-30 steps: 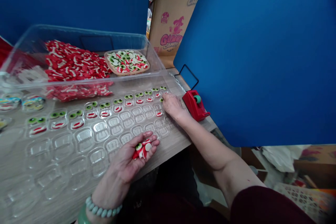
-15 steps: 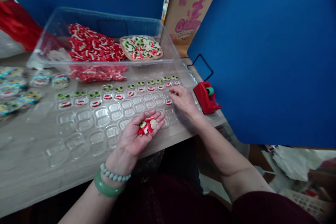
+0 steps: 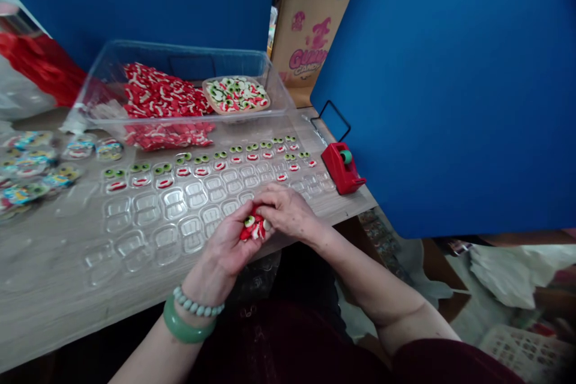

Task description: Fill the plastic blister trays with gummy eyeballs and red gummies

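Observation:
My left hand point(image 3: 229, 245) is cupped palm up near the table's front edge, holding a small pile of red-and-white teeth and eyeball gummy candies point(image 3: 255, 228). Over that palm, my right hand point(image 3: 288, 211) has its fingers bent together at the pile; what they pinch is hidden. Rows of clear plastic blister cups point(image 3: 174, 203) cover the table beyond both hands. Along the back row, cups hold green eyeball gummies point(image 3: 114, 173) above red-and-white teeth gummies point(image 3: 164, 183). A few cups at the right, in the second row, also contain teeth gummies point(image 3: 281, 177).
Behind the cups stands a clear bin point(image 3: 252, 120) with a heap of red-and-white gummies point(image 3: 162, 93) and a tub point(image 3: 238, 95) of mixed ones. A red tape dispenser point(image 3: 342, 168) sits at the right edge. Filled packs point(image 3: 33, 162) lie left. Blue panels point(image 3: 450, 84) border the table.
My right hand has come back from the cups at the right to the candies in my left palm. The view has shifted slightly, and filled cups formerly behind that hand now show.

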{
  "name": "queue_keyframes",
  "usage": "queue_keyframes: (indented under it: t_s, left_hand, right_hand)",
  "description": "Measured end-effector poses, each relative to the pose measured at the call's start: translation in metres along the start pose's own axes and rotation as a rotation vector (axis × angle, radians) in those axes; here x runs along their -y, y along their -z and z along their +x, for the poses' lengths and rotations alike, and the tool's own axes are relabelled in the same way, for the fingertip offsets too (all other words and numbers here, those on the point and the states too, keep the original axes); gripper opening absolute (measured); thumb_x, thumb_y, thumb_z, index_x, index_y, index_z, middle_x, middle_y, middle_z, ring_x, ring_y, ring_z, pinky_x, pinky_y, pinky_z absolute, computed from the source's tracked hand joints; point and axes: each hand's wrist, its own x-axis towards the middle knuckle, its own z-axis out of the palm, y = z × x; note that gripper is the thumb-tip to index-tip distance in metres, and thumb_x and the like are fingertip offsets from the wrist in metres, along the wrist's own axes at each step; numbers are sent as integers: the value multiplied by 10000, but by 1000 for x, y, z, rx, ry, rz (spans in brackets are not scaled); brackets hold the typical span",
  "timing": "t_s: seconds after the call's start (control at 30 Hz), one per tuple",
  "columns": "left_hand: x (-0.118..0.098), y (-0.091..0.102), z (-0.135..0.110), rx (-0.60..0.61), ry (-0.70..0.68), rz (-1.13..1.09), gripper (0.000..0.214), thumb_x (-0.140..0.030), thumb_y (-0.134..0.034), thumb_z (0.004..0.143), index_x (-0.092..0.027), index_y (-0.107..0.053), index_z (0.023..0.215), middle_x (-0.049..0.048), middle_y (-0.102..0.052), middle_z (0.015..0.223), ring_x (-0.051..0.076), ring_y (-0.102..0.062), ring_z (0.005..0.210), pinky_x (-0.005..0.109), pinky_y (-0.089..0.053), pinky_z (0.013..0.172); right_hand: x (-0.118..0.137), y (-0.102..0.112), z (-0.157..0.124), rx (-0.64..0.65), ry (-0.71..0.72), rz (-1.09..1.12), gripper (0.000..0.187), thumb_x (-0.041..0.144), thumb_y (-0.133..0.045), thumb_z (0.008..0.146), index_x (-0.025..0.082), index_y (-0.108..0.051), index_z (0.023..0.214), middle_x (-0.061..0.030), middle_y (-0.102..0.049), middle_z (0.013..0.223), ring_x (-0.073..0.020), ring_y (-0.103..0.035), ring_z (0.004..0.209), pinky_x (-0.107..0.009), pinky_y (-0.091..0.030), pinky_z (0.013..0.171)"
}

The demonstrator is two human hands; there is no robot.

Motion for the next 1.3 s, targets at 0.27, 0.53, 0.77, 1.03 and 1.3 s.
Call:
queue_keyframes:
  t_s: [0.27,0.53,0.77,1.03,1.3]
  left_hand:
    - [11,11,-7,-22,169,131,240,-163,-432,1001,-75,-644,931,137,-743,773,234,-747,656,361,-646,632]
    - [5,14,1,-2,117,247,211,-98,-481,963,-57,-647,840,90,-664,614,145,-645,467,165,-480,364]
    - [6,19,0,4,-13,319,117,-39,-568,889,-91,-660,838,51,-650,638,119,-631,479,140,-446,361]
    - [4,19,0,13,-64,398,119,-67,-602,884,-95,-663,786,47,-644,638,94,-595,456,130,-406,338]
    - [-10,18,-2,-115,77,196,200,-137,-478,979,-69,-649,901,92,-673,705,160,-695,562,182,-539,419]
  right_hand:
    - [-11,0,-20,-37,-142,99,106,114,-594,781,201,-567,728,46,-573,738,-113,-523,714,-230,-353,651]
    - [-16,2,-22,-54,83,242,142,63,-569,767,192,-590,709,3,-604,816,-133,-568,789,-256,-418,732]
    - [-23,2,-23,-150,-8,209,94,142,-611,840,200,-683,822,-9,-661,839,-148,-606,815,-277,-446,765]
    - [-17,0,-23,1,70,28,150,107,-596,852,198,-711,885,-17,-698,904,-148,-635,857,-256,-459,778]
    - [-38,9,25,-152,-128,-355,208,138,-503,899,204,-696,933,-36,-698,900,-182,-606,858,-274,-415,771]
